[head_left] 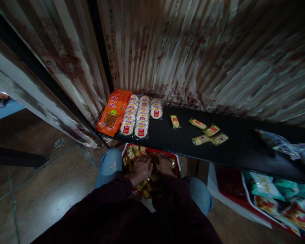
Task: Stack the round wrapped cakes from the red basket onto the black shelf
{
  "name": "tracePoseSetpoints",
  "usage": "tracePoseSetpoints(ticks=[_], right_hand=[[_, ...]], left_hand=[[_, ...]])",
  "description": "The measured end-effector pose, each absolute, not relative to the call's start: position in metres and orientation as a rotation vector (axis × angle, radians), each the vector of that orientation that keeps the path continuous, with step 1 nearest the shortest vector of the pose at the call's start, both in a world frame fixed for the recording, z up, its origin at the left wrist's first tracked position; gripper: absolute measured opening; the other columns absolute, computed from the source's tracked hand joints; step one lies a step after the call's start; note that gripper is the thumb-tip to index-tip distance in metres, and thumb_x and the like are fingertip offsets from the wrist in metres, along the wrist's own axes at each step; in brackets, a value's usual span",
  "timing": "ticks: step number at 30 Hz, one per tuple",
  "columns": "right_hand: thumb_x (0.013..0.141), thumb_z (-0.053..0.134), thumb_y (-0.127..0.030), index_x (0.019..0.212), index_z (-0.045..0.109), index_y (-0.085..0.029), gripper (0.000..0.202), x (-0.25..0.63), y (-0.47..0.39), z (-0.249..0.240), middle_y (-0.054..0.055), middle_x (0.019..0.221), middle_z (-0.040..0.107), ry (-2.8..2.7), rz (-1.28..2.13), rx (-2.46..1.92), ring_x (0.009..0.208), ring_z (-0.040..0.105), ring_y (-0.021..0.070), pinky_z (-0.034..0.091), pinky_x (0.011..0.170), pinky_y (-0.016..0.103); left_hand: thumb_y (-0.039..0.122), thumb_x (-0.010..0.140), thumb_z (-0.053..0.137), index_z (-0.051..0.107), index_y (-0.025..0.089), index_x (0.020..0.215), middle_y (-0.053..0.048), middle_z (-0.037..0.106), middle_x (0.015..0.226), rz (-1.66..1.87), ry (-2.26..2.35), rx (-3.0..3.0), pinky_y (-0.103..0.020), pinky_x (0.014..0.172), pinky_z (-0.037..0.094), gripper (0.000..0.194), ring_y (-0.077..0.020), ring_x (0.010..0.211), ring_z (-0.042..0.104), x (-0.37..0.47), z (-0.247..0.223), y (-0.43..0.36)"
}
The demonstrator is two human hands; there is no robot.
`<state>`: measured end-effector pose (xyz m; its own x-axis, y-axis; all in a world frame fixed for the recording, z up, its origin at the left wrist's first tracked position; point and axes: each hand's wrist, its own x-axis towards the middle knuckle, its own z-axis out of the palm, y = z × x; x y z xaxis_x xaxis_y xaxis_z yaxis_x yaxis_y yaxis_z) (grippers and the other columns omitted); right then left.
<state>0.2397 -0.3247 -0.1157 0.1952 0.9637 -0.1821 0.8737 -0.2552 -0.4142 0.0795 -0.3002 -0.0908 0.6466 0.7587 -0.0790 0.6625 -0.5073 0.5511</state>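
A red basket with a white rim (178,162) sits low between my knees, filled with small yellow-wrapped snack packets (133,151). Both of my hands are down in it, close together. My left hand (143,167) has its fingers curled down among the packets, and whatever lies under them is hidden. Beside it, my right hand (165,165) bends its fingers into the same pile; its fingertips are in shadow. On the black shelf (165,130) just beyond lie a single yellow packet (175,121) and a loose group of similar packets (211,130).
Orange snack bags (113,113) and rows of round white crackers in clear wrap (141,130) fill the shelf's left end. Blurred bags (292,145) lie at its right. Below stands another basket (246,189) with green bags. A patterned curtain (193,51) hangs behind.
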Motion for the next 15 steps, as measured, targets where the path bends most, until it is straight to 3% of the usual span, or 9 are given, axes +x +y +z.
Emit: tracePoseSetpoints(ticks=[2, 5, 8, 12, 15], right_hand=[[0.088, 0.044, -0.026, 0.128, 0.056, -0.020, 0.043, 0.235, -0.321, -0.115, 0.010, 0.126, 0.062, -1.874, 0.589, -2.161, 0.119, 0.053, 0.0235, 0.037, 0.104, 0.038], [0.088, 0.045, -0.029, 0.134, 0.051, -0.019, 0.047, 0.226, -0.313, -0.114, 0.010, 0.133, 0.058, -2.071, 0.693, -2.031, 0.125, 0.048, 0.0234, 0.033, 0.107, 0.038], [0.091, 0.044, -0.040, 0.136, 0.049, -0.019, 0.050, 0.220, -0.302, -0.115, 0.011, 0.134, 0.058, -2.096, 0.840, -2.120, 0.126, 0.048, 0.0239, 0.032, 0.108, 0.038], [0.090, 0.047, -0.041, 0.133, 0.053, -0.019, 0.049, 0.224, -0.296, -0.119, 0.012, 0.133, 0.058, -2.099, 0.918, -2.246, 0.124, 0.050, 0.0239, 0.033, 0.105, 0.037], [0.089, 0.049, -0.039, 0.120, 0.063, -0.027, 0.036, 0.235, -0.303, -0.121, 0.005, 0.125, 0.065, -2.094, 0.869, -2.234, 0.120, 0.053, 0.0201, 0.034, 0.104, 0.034]], left_hand=[[0.037, 0.088, 0.043, 0.058, 0.016, 0.123, -0.011, 0.057, 0.133, 0.290, 0.901, 2.395, -0.044, 0.114, 0.027, 0.043, -0.0247, 0.131, 0.043, 0.060, -0.089, -0.306], [0.060, 0.077, 0.055, 0.042, 0.010, 0.138, -0.018, 0.036, 0.150, 0.215, 0.753, 2.448, -0.051, 0.116, 0.021, 0.080, -0.0325, 0.142, 0.025, 0.042, -0.092, -0.322], [0.063, 0.072, 0.060, 0.032, 0.009, 0.143, -0.022, 0.031, 0.151, 0.105, 0.869, 2.418, -0.057, 0.116, 0.016, 0.094, -0.0365, 0.142, 0.023, 0.041, -0.100, -0.332], [0.043, 0.074, 0.064, 0.039, 0.015, 0.138, -0.018, 0.035, 0.148, 0.123, 1.075, 2.370, -0.054, 0.114, 0.024, 0.074, -0.0342, 0.138, 0.030, 0.052, -0.109, -0.328], [0.036, 0.077, 0.060, 0.049, 0.021, 0.129, -0.013, 0.044, 0.142, 0.177, 1.177, 2.328, -0.046, 0.109, 0.035, 0.055, -0.0293, 0.131, 0.041, 0.056, -0.112, -0.317]])
